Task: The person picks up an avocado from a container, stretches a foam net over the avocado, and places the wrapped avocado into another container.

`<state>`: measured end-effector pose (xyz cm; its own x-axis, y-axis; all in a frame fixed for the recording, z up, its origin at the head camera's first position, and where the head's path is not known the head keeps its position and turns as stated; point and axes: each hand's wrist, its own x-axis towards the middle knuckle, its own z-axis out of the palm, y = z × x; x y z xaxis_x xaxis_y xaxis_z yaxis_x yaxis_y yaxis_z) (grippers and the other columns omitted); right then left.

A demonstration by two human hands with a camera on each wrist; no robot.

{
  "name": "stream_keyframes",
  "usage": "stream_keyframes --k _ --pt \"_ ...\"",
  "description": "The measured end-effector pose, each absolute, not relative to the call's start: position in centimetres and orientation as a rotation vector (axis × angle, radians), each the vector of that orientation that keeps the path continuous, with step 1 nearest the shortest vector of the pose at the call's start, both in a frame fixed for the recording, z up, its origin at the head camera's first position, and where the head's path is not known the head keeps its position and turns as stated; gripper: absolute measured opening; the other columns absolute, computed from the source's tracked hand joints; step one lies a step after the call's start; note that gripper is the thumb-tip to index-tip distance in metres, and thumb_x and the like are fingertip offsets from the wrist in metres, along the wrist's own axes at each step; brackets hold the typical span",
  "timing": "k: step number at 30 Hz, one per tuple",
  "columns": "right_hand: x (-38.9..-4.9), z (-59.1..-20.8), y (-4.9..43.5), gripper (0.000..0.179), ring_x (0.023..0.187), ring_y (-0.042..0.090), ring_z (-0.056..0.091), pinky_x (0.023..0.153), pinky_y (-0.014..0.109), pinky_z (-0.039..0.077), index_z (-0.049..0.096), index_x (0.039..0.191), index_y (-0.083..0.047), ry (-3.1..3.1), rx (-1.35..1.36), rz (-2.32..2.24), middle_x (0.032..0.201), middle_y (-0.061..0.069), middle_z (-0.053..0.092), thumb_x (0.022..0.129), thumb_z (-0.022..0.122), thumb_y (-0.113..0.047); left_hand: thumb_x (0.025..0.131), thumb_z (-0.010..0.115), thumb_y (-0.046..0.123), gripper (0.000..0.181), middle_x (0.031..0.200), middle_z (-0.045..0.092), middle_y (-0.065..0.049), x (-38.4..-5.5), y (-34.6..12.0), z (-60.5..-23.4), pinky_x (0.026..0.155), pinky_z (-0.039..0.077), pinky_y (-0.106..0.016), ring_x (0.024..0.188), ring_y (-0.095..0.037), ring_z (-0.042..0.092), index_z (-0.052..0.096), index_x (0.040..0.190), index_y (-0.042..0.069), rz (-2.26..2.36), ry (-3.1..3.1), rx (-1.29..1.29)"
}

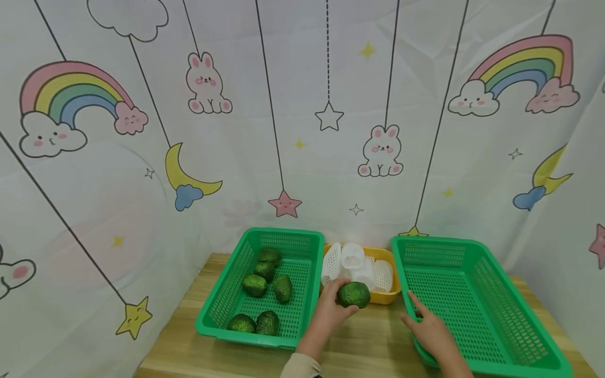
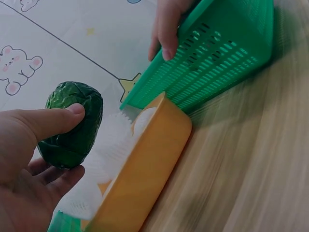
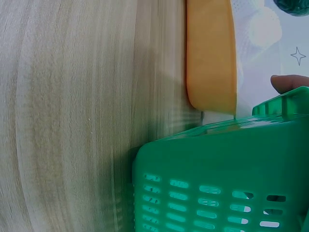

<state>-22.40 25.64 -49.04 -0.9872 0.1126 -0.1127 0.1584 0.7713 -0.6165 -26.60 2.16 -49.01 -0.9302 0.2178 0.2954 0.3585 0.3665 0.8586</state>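
Observation:
My left hand holds a dark green, wrinkled avocado between thumb and fingers, in front of the yellow basket. In the left wrist view the thumb presses on the side of the avocado, with fingertips beneath it. White foam net sleeves fill the yellow basket. My right hand rests at the left rim of the right green basket, fingers extended and spread. In the left wrist view, fingertips of the right hand hang over that basket's outer wall.
To the left, another green basket contains several avocados. All the baskets stand on a wooden table. A white cloth backdrop with printed rainbows, rabbits and stars rises close behind them and along both sides.

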Motion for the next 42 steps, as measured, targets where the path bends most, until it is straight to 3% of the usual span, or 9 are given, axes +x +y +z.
stream_keyframes --k 4,12,29,42 --pt "-22.5 -49.1 25.7 0.093 0.110 0.053 0.045 0.081 0.063 0.038 0.019 0.148 -0.011 2.897 0.204 -1.022 0.125 0.033 0.048 0.082 0.043 -0.072 0.074 0.078 0.011 0.054 0.117 0.047 -0.010 -26.1 2.8 -49.6 0.076 0.046 -0.032 0.104 -0.027 0.051 0.055 0.123 0.009 -1.643 -2.500 -0.527" --pt "-22.3 -48.9 25.6 0.097 0.108 0.052 0.047 0.080 0.062 0.040 0.020 0.148 -0.010 2.881 0.204 -1.028 0.124 0.034 0.047 0.079 0.042 -0.075 0.072 0.079 0.008 0.054 0.114 0.048 -0.009 -25.7 3.5 -51.5 0.086 0.042 -0.050 0.107 -0.033 0.050 0.057 0.121 0.010 -1.716 -2.585 -0.439" --pt "-22.2 -48.9 25.6 0.087 0.110 0.053 0.045 0.081 0.063 0.038 0.019 0.148 -0.011 2.890 0.217 -1.020 0.125 0.033 0.048 0.086 0.046 -0.065 0.070 0.078 0.000 0.053 0.115 0.047 -0.010 -26.1 3.4 -56.0 0.086 0.041 -0.054 0.106 -0.035 0.049 0.056 0.117 0.007 -1.744 -2.647 -0.443" --pt "-22.0 -48.8 25.5 0.091 0.111 0.053 0.044 0.081 0.063 0.038 0.019 0.148 -0.011 2.894 0.211 -1.023 0.125 0.033 0.047 0.083 0.044 -0.069 0.066 0.078 -0.005 0.066 0.112 0.049 -0.006 -25.8 3.8 -56.8 0.087 0.042 -0.048 0.105 -0.028 0.050 0.048 0.124 0.008 -1.617 -2.681 -0.501"
